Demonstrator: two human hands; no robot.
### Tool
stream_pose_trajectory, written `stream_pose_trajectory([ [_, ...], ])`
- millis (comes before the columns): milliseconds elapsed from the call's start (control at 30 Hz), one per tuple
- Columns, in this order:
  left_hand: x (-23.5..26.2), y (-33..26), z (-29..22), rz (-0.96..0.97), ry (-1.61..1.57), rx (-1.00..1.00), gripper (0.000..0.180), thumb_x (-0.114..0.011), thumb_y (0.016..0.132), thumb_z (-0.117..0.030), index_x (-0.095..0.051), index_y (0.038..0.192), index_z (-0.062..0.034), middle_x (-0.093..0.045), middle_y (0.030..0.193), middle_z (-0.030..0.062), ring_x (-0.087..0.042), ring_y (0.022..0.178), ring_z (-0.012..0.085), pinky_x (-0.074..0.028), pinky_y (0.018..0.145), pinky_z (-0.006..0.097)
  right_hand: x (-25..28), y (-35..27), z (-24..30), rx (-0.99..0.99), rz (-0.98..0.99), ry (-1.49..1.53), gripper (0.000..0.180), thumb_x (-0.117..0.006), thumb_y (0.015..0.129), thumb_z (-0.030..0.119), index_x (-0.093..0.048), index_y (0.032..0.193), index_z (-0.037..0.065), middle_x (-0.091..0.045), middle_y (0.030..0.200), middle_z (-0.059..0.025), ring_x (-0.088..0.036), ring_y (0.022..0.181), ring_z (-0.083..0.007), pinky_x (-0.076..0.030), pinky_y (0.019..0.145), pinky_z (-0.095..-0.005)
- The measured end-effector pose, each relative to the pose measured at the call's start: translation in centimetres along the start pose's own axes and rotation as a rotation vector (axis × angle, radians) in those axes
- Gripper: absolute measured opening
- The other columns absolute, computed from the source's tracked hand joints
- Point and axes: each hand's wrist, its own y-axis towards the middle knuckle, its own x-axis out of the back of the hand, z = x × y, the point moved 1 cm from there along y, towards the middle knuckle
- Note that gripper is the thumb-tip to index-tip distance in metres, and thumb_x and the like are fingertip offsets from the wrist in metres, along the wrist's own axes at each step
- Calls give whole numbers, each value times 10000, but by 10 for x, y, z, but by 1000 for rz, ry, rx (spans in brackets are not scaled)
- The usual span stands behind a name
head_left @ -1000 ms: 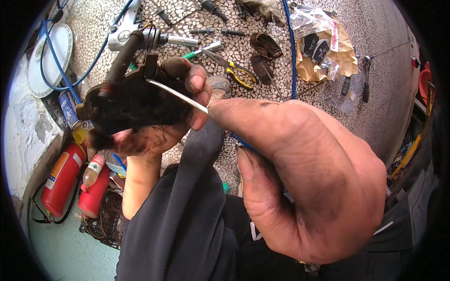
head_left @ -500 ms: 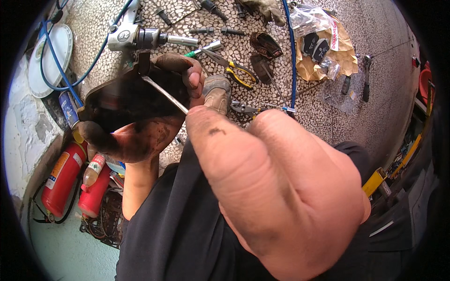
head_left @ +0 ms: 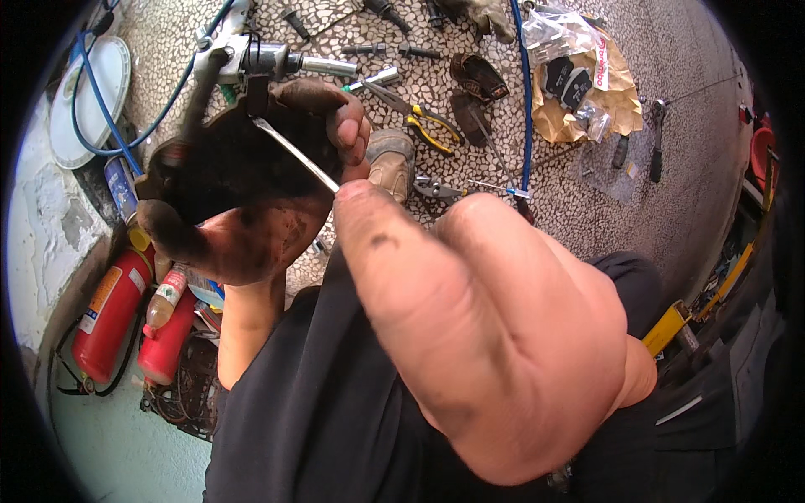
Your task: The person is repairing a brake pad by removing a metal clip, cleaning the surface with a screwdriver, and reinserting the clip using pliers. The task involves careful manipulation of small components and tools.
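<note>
In the left of the view my left hand (head_left: 243, 247), blackened with grime, is curled around a dark, dirty metal part (head_left: 243, 180) that looks like a brake caliper bracket. One of its arms sticks up, blurred, in front of the impact wrench. My right hand (head_left: 486, 335) is a closed fist in the middle, very near the camera. From it runs a screwdriver (head_left: 298, 157); the fist hides its handle. The flat tip of the shaft meets the bracket's upper side, beside a small upright tab. Most of the bracket's inner face is too dark to make out.
An impact wrench (head_left: 251, 60) with a long socket, several bolts (head_left: 386, 12) and yellow-black pliers (head_left: 428, 130) lie on the speckled floor. Brake pads (head_left: 570, 86) rest on brown paper, near a ratchet (head_left: 656, 142). Fire extinguishers (head_left: 109, 310) stand at left. A blue hose (head_left: 526, 101) crosses the floor.
The bracket has turned slightly in my left hand, so its raised arm stands farther left. My right fist has shifted a little, the screwdriver tip staying by the tab.
</note>
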Motion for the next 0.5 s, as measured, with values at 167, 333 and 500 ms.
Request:
stream_pose_trajectory([
  [167,-2,-10,6,-113,75,5,1064,-528,779,-816,-338,1477,-36,-486,1331,263,-520,1150,315,-409,1008,425,7,6,-3,-45,-13,82,349,-649,727,-101,-668,1070,-43,-658,863,-195,-674,701,-322,-541,601,-344],
  [333,-1,-9,3,-105,30,3,1033,-521,771,-811,-387,1456,-49,-470,1358,246,-500,1200,333,-395,1024,438,8,9,-2,-69,102,-33,396,-663,714,-67,-667,1109,-40,-627,827,-161,-628,626,-304,-507,548,-348],
  [500,0,-8,7,-114,51,-23,1022,-518,774,-800,-372,1471,-68,-460,1376,241,-487,1232,340,-384,1047,447,0,0,9,-112,59,-249,149,-688,774,52,-644,852,-67,-524,632,-104,-526,497,-186,-414,420,-301],
])
